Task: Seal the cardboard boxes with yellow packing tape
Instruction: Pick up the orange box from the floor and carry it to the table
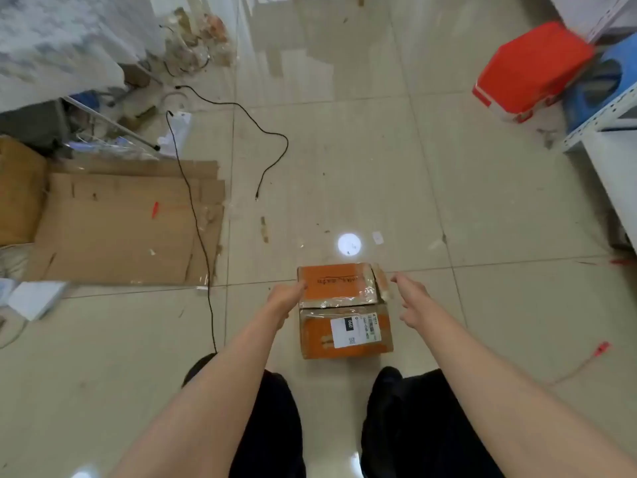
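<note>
An orange cardboard box sits on the tiled floor in the lower centre of the frame, just in front of the person's knees, likely so both hands can reach it without stretching; its two top flaps meet along a seam across the middle, the far one crinkled with old clear tape and the near one carrying a white shipping label. The left hand rests against the box's left edge at the far flap, fingers curled loosely on the rim, apparently steadying or pressing the flap flat; whether the thumb grips beneath cannot be told. The right hand hovers just beside the right edge, not touching, fingers spread apart and relaxed, holding nothing; it seems poised to close on that side. No yellow packing tape shows anywhere in view, so sealing looks not yet begun.

By count: one box in hand; two hands; one flattened cardboard sheet at mid left, laid out like a work mat, with a brown carton at its left end; one black cable trailing from the upper left; one red container and one blue stool at upper right.
</note>
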The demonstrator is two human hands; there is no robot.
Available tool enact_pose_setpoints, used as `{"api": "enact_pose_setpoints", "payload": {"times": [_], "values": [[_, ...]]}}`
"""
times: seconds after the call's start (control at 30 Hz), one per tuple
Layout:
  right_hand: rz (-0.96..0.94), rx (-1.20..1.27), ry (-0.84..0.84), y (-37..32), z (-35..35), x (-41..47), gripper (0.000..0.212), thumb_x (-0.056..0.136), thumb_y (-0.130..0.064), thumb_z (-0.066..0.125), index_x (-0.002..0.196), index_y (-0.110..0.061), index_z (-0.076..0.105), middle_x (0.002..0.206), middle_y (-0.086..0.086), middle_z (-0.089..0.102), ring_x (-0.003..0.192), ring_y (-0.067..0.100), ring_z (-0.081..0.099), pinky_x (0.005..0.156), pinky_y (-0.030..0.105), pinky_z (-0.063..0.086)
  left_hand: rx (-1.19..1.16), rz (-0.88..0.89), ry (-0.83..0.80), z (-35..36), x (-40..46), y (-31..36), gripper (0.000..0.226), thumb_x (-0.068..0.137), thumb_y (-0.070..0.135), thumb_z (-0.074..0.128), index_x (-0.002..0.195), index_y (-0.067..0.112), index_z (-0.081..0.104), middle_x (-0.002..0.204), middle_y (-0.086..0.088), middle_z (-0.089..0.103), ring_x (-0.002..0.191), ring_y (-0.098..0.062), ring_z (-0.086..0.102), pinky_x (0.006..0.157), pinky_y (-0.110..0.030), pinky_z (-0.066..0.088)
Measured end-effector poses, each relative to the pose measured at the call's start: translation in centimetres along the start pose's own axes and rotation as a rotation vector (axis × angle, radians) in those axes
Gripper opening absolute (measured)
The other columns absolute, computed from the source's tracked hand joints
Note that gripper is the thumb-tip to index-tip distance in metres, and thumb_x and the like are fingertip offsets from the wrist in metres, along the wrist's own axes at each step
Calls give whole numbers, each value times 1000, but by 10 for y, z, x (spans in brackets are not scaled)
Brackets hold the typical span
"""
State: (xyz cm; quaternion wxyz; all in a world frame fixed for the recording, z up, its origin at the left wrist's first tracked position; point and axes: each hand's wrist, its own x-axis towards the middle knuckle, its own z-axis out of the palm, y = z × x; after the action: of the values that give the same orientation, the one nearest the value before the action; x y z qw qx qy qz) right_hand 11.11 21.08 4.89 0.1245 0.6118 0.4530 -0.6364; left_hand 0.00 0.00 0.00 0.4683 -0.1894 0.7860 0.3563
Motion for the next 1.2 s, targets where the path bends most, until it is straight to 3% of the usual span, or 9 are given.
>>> {"api": "enact_pose_setpoints", "payload": {"times": [0.07, 0.13, 0.23, 0.4, 0.63, 0.77, 0.93, 1.03, 1.2], "values": [[3, -31, 35, 22, 6, 39, 24, 96, -39, 65, 98, -15, 61, 150, 14, 48, 141, 32, 41, 83, 37, 35, -35, -24, 23, 13, 34, -18, 68, 97, 46, 61, 146, 2, 45, 150, -16, 47, 136, -36, 46, 111, -42, 41], [18, -34, 27, 45, 10, 83, 61, 87, -56, 71, 122, -9, 57, 150, 13, 48, 140, 32, 42, 80, 35, 41, -59, -57, 6, 24, 69, -38, 76, 97, 51, 61, 150, 1, 40, 156, -17, 42, 143, -37, 40, 113, -43, 36], [45, -27, 23, 74, 12, 137, 97, 76, -71, 74, 143, -7, 45, 142, 15, 55, 127, 32, 55, 95, 40, 52, -92, -80, -34, 46, 107, -66, 76, 98, 57, 56, 151, 5, 41, 156, -13, 43, 145, -34, 38, 114, -43, 33], [62, 16, -42, 96, 16, 169, 53, 100, -58, 47, 107, -8, 62, 71, 8, 72, 56, 20, 69, 50, 27, 55, -188, -78, -72, 69, 130, -77, 59, 107, 50, 37, 153, 14, 35, 151, -10, 47, 137, -30, 45, 101, -42, 37], [32, -85, 41, 70, 9, 124, 34, 108, -29, 40, 129, -3, 49, 103, 17, 69, 76, 25, 67, 57, 31, 53, -172, -42, 8, 47, 89, -49, 51, 104, 45, 48, 142, 13, 38, 140, -12, 52, 126, -32, 52, 99, -46, 47], [-4, -73, 57, 29, 2, 70, 41, 105, -33, 49, 134, -5, 45, 116, 19, 67, 95, 29, 69, 66, 36, 54, -167, 16, 77, 20, 41, -17, 41, 102, 41, 55, 128, 12, 44, 130, -11, 55, 117, -31, 57, 99, -48, 50], [-15, -36, 70, -13, -2, -1, 59, 101, -43, 57, 142, -9, 33, 127, 17, 61, 110, 31, 64, 76, 41, 56, -147, 98, 151, -15, -21, 20, 28, 101, 36, 58, 106, 14, 41, 112, -8, 56, 91, -18, 55, 74, -34, 50], [-13, -42, 82, -31, -5, -37, 63, 99, -44, 59, 143, -10, 30, 133, 16, 58, 119, 31, 59, 100, 51, 52, -194, 132, 172, -34, -57, 39, 29, 101, 35, 60, 108, 14, 41, 112, -8, 56, 96, -20, 56, 80, -36, 52], [-74, -23, 63, -59, -10, -101, 49, 100, -47, 54, 133, -15, 38, 116, 13, 68, 102, 29, 69, 95, 52, 55, -304, 192, 141, -68, -122, 73, 46, 95, 47, 65, 122, 17, 43, 114, -3, 56, 99, -15, 58, 76, -32, 52]]}}
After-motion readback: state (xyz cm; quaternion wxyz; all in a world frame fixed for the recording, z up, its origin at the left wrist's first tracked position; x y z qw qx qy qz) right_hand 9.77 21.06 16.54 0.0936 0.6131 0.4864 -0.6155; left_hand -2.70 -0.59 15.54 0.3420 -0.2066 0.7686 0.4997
